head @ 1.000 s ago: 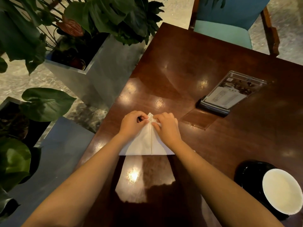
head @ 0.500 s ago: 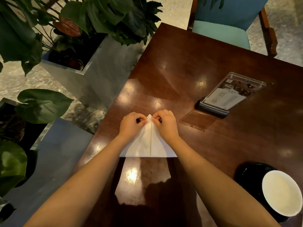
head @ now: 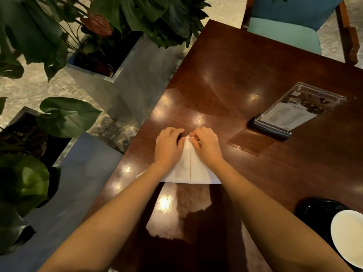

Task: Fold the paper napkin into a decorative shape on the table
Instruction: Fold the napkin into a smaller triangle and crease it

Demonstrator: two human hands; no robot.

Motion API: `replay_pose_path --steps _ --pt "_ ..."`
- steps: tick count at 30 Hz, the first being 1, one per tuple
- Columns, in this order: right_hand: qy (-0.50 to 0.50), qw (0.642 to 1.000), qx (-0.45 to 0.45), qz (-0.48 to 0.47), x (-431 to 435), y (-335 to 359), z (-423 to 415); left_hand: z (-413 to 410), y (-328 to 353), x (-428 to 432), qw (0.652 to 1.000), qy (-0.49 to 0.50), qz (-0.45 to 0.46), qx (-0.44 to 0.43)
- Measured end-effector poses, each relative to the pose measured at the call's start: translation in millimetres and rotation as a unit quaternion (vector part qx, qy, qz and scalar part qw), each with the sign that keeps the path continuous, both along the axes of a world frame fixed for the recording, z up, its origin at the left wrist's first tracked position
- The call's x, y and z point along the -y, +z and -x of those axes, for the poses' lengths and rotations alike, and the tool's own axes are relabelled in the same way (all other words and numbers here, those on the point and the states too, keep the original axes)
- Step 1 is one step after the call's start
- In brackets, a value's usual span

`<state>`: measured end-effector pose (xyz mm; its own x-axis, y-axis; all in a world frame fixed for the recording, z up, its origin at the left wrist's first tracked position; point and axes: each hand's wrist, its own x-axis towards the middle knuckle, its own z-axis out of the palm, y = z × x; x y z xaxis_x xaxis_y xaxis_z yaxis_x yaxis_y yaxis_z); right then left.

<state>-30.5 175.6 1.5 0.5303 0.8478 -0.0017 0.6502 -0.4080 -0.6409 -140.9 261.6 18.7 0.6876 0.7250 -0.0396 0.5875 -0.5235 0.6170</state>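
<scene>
Head view: the paper napkin [head: 196,169] is seen at the frame's centre, laid flat on the glossy dark wooden table [head: 235,65] as a white triangle, split by a centre seam where two flaps meet. Its apex is pinched by the curled fingertips of the left hand [head: 169,146] and the right hand [head: 208,147], knuckles nearly touching. The paper is judged light, thin, soft and easily torn; it is best held at corners and folded edges, with creases pressed gently. A clear menu stand [head: 294,112] is set at right.
</scene>
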Motion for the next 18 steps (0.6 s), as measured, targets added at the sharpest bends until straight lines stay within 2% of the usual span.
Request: replay_pose_path --steps 2,4,7,10,15,18 --pt "0.015 0.998 0.055 0.011 2.6 -1.1 3.8 5.7 0.7 24.8 0.995 -0.017 -0.096 0.012" --pt "0.027 0.995 0.094 0.008 4.3 -1.3 4.8 12.6 -7.6 56.8 0.986 -0.069 -0.148 -0.018" --pt "0.042 0.991 0.124 0.015 4.8 -4.8 4.9 23.1 -24.3 79.7 0.981 -0.075 -0.139 -0.111" --pt "0.044 0.991 0.130 0.010 3.4 -5.1 4.4 24.7 -28.3 76.6 0.975 -0.076 -0.130 -0.162" --pt "0.043 0.994 0.105 -0.006 3.7 -6.5 2.8 61.9 -35.6 54.4 0.965 -0.150 -0.137 -0.165" --pt "0.035 0.994 0.106 -0.003 3.3 -8.7 2.8 93.2 -33.6 37.7 0.959 -0.145 -0.155 -0.188"
